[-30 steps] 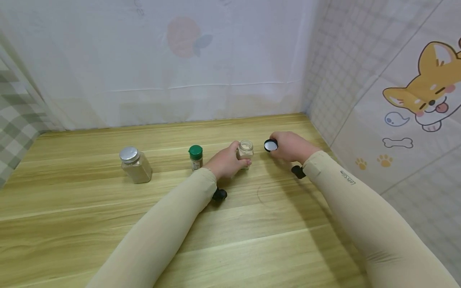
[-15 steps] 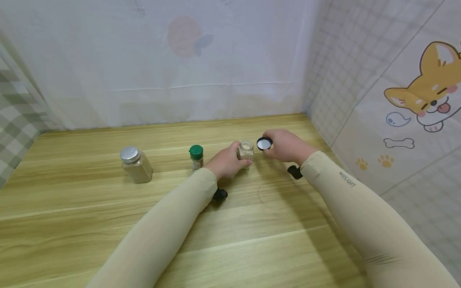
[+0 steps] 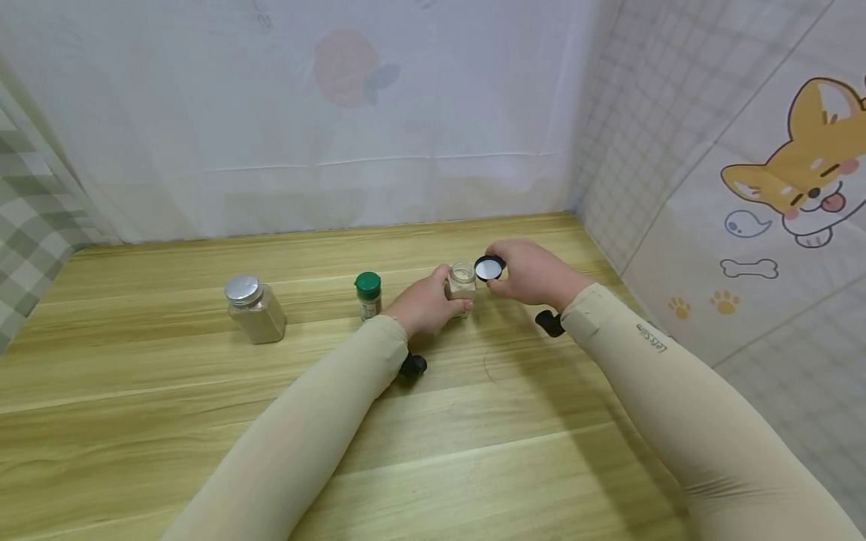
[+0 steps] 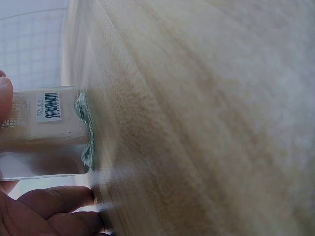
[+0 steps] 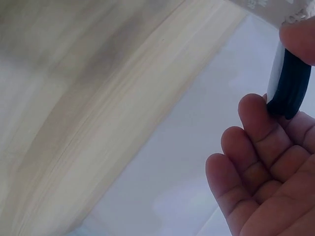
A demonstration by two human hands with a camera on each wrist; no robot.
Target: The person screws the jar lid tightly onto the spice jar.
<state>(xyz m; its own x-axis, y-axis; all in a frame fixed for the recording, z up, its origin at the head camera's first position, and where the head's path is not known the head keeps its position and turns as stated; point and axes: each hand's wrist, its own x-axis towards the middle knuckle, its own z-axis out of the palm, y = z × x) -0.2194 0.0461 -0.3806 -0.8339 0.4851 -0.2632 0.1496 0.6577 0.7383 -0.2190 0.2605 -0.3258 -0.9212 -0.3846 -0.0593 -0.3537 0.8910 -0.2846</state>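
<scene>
My left hand (image 3: 428,303) grips an uncapped glass jar (image 3: 463,278) round its side; the jar stands upright on the table. In the left wrist view the glass jar (image 4: 47,132) shows a barcode label, pale contents and a thumb against it. My right hand (image 3: 531,272) pinches a black lid (image 3: 489,268) by its edge, tilted so its white inside faces the head camera. The lid is close to the right of the jar's mouth. Seen from the right wrist, the black lid (image 5: 290,83) sits between thumb and index finger, other fingers extended below.
A small shaker with a green cap (image 3: 368,285) stands just left of my left hand. Farther left is a larger jar with a silver lid (image 3: 255,308). A white curtain (image 3: 284,195) borders the back of the wooden table (image 3: 433,451); a printed curtain (image 3: 676,248) hangs along the right.
My right hand has brought the black lid leftward, close to the jar's mouth. The left hand and the jar have stayed in place.
</scene>
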